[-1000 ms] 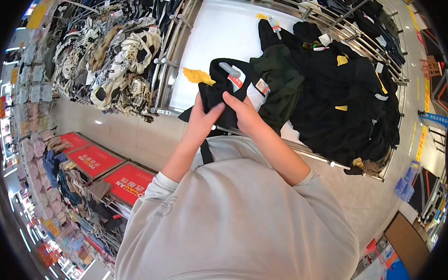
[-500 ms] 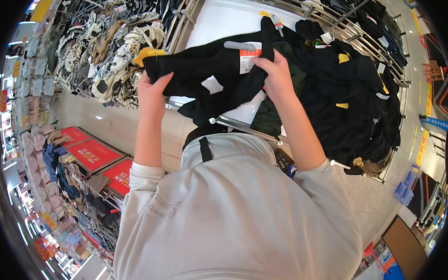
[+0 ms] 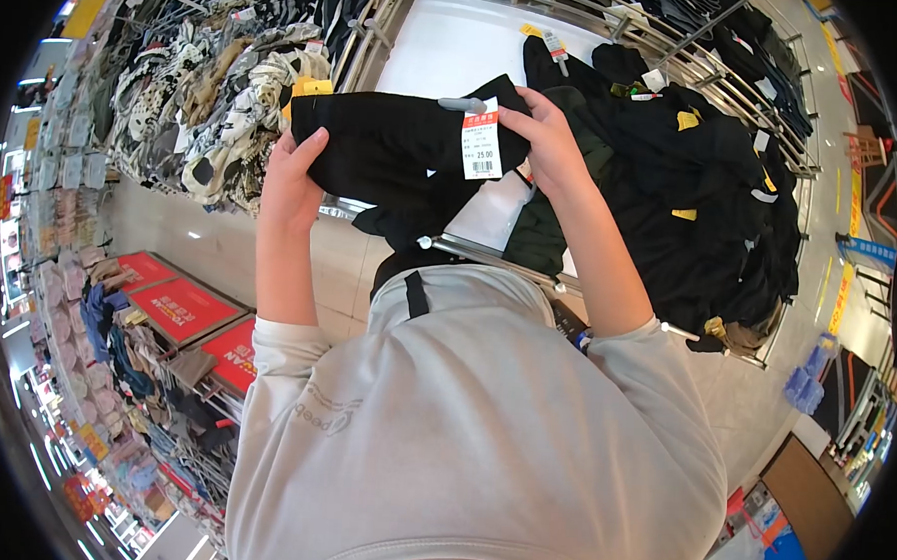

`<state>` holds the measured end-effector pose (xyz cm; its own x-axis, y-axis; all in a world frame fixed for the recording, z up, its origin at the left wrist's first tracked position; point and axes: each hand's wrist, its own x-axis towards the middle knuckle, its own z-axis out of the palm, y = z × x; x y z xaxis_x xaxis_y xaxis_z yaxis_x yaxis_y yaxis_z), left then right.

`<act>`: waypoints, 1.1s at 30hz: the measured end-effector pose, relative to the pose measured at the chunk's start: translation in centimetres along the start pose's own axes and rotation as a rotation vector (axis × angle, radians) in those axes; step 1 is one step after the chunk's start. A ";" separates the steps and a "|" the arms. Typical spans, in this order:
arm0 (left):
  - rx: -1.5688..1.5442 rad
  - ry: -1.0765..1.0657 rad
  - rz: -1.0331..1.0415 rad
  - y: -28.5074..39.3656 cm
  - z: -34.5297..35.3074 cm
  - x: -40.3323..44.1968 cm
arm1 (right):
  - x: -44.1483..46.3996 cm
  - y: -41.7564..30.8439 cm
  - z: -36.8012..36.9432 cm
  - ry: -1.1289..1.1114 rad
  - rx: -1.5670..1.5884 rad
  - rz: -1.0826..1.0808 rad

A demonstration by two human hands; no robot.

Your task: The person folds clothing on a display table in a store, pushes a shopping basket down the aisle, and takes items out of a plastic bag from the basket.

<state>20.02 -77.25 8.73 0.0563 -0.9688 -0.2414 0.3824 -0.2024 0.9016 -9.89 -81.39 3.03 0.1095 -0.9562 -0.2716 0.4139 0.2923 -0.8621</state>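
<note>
A black garment [image 3: 374, 142], likely trousers, is stretched between my two hands above the display bin. My left hand [image 3: 291, 178] grips its left end, thumb on top, beside a yellow tag [image 3: 310, 87]. At the other end my right hand [image 3: 543, 134] is closed on the garment's edge. A white and red price tag [image 3: 480, 146] hangs from a grey security pin [image 3: 462, 104] on the cloth, close to my right fingers. The lower part of the garment droops toward the bin's front rail.
The metal-railed bin has a white base [image 3: 449, 50]. Dark clothes [image 3: 692, 201] with tags are heaped on its right side. Patterned clothes [image 3: 216, 100] fill another bin at left. Red sign panels [image 3: 182, 308] stand lower left, beside hanging clothes [image 3: 144, 387].
My hands have shifted slightly left and the garment is pulled flatter across. Its price tag now hangs facing me, and the white gap below the cloth has mostly closed.
</note>
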 end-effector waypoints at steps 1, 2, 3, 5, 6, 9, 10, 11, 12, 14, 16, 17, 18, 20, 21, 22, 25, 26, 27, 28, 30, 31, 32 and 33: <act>-0.007 0.004 -0.019 -0.2 -0.3 0.0 | 0.6 0.6 -1.0 -0.115 0.071 0.077; -0.008 0.003 -0.022 -0.3 -0.5 0.0 | 0.7 1.1 -1.3 -0.112 0.070 0.079; -0.023 0.016 -0.026 -0.4 -0.6 -0.1 | 0.7 1.3 -1.4 -0.095 0.120 0.088; -0.036 0.028 -0.032 -0.4 -0.5 -0.1 | 0.7 1.4 -1.5 -0.076 0.173 0.097; -0.015 0.050 -0.033 -0.3 -0.2 -0.2 | 0.4 1.0 -1.3 -0.049 0.172 0.087; 0.060 0.098 -0.021 -0.5 -0.1 -0.4 | -0.5 0.1 -1.1 -0.003 0.158 0.088; 0.116 0.124 -0.008 -0.6 -0.1 -0.5 | -0.6 0.0 -1.2 0.014 0.144 0.098; 0.117 0.124 -0.008 -0.6 -0.1 -0.5 | -0.3 0.3 -1.5 0.014 0.145 0.099; 0.150 0.133 0.001 -0.7 -0.1 -0.6 | 0.1 0.8 -2.0 -0.061 0.151 0.088; 0.183 0.144 0.008 -0.8 -0.2 -0.6 | 0.4 1.8 -2.9 -0.135 0.157 0.080; 0.227 0.159 0.014 -1.1 -0.4 -0.7 | 0.1 2.4 -3.1 -0.221 -0.048 0.111; 0.225 0.164 0.012 -1.3 -0.7 -0.7 | 0.0 2.8 -2.9 -0.246 -0.114 0.101; 0.243 0.159 0.003 -1.4 -1.1 -0.6 | -0.2 2.9 -2.7 -0.274 -0.171 0.128; 0.261 0.161 -0.007 -1.7 -1.5 -0.5 | -0.4 2.6 -2.4 -0.275 -0.245 0.129; 0.262 0.159 -0.011 -1.8 -1.6 -0.5 | -0.2 2.8 -2.5 -0.281 -0.245 0.132; 0.263 0.157 -0.015 -1.8 -1.7 -0.5 | 0.1 3.1 -2.8 -0.265 -0.161 0.156; 0.264 0.168 -0.009 -1.9 -2.2 -0.5 | 0.7 3.4 -3.5 -0.241 -0.054 0.135; 0.266 0.171 -0.010 -1.9 -2.3 -0.5 | 0.8 3.5 -3.5 -0.225 -0.032 0.087; 0.278 0.177 0.009 -2.0 -2.3 -0.5 | 0.5 2.8 -3.0 -0.257 -0.027 0.062; 0.289 0.183 0.027 -2.1 -2.3 -0.5 | 0.4 2.7 -2.7 -0.257 -0.027 0.065; 0.296 0.193 0.026 -2.5 -2.7 -0.5 | 0.3 2.7 -2.5 -0.207 0.052 0.053; 0.305 0.201 0.029 -2.7 -2.8 -0.4 | 0.5 3.3 -2.9 -0.206 0.082 0.038; 0.302 0.201 0.028 -2.9 -2.8 -0.3 | 0.5 3.5 -3.1 -0.206 0.079 0.039; 0.286 0.214 0.047 -3.1 -2.7 -0.3 | 0.3 3.5 -3.1 -0.212 0.113 0.046</act>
<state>21.33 -75.96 5.02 0.2708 -0.9323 -0.2399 0.1026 -0.2198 0.9701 -11.25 -80.64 -1.38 0.3126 -0.9278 -0.2037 0.5011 0.3432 -0.7944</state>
